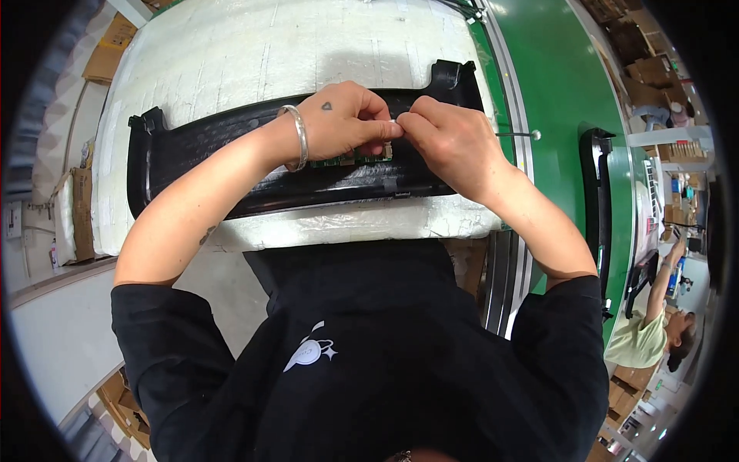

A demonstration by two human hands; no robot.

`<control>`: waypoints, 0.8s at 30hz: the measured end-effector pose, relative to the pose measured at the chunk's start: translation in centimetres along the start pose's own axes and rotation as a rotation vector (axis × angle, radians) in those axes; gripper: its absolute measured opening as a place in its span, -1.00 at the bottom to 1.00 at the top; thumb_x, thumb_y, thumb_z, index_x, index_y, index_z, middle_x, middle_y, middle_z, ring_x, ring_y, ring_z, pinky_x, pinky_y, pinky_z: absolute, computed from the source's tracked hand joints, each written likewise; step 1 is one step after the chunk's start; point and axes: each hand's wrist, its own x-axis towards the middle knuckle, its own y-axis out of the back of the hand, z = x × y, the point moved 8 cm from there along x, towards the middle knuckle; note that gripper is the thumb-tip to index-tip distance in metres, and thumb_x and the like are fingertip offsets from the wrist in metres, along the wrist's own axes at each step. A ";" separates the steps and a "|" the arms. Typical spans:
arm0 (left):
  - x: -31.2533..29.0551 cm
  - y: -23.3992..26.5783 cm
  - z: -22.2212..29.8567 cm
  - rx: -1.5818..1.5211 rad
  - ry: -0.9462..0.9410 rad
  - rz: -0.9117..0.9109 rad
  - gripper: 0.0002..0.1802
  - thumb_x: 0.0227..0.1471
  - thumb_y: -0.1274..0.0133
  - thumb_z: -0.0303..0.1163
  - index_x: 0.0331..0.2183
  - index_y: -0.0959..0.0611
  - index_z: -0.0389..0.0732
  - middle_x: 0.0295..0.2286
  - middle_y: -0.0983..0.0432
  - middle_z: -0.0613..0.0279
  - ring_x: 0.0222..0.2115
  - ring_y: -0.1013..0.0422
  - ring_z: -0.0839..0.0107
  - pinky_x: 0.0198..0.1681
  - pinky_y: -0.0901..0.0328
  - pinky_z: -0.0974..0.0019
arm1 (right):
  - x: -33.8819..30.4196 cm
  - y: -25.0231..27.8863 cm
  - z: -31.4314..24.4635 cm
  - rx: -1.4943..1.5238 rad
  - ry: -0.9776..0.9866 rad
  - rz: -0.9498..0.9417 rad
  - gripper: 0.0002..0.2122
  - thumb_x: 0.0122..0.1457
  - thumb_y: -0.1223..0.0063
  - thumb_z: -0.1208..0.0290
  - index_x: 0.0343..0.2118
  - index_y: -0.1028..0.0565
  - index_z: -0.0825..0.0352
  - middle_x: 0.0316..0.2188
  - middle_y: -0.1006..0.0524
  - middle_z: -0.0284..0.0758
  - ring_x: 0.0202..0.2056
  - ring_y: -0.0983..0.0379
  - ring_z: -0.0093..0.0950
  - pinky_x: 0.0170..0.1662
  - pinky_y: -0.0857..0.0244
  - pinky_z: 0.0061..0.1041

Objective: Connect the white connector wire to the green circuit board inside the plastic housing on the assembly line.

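A long black plastic housing [208,158] with raised ends lies across a padded white surface. Over its middle, my left hand [346,119] is closed in a pinch. My right hand [454,142] is also closed, its fingertips meeting those of the left. Between the fingertips shows a tiny white piece, perhaps a connector, too small to make out fully. A thin dark cable [514,135] with a white end sticks out to the right from behind my right hand. Beneath my left hand, a green circuit board [362,160] sits on the housing, partly hidden.
The white padded block [192,61] is wrapped in clear film. To its right runs a green conveyor belt [550,85] with a metal rail, bearing another black housing [595,192]. Dark cables [466,9] lie at the far edge. Another person [647,335] is at the far right.
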 end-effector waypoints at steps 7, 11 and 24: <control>-3.2 3.3 2.4 0.808 -0.560 0.371 -0.43 -0.15 -0.25 -0.19 -0.08 -0.50 -0.18 -0.13 -0.44 0.08 -0.11 -0.35 0.20 -0.10 -0.30 0.26 | -1.2 -2.5 1.0 0.105 0.056 -0.265 -0.90 -0.20 -0.05 0.60 -0.54 -0.42 0.36 -0.52 -0.40 -0.27 -0.47 -0.45 -0.28 -0.47 -0.37 -0.37; -3.3 2.4 -1.5 0.935 -0.468 0.199 -0.04 -0.32 -0.29 -0.01 0.12 -0.28 -0.10 0.11 -0.14 0.03 0.08 -0.16 0.06 0.10 -0.10 0.10 | -1.2 -3.1 1.0 0.177 0.046 -0.284 -0.92 -0.13 -0.08 0.58 -0.52 -0.42 0.36 -0.53 -0.38 -0.28 -0.51 -0.42 -0.27 -0.48 -0.33 -0.35; -3.6 1.7 -2.9 0.990 -0.486 0.267 -0.18 -0.19 -0.18 0.03 0.10 -0.31 -0.05 0.12 -0.11 0.05 0.05 -0.17 0.06 0.09 -0.07 0.08 | 0.0 -3.5 -0.1 0.189 0.105 -0.408 -0.88 -0.23 -0.03 0.64 -0.53 -0.41 0.41 -0.54 -0.40 -0.24 -0.52 -0.43 -0.24 -0.50 -0.34 -0.33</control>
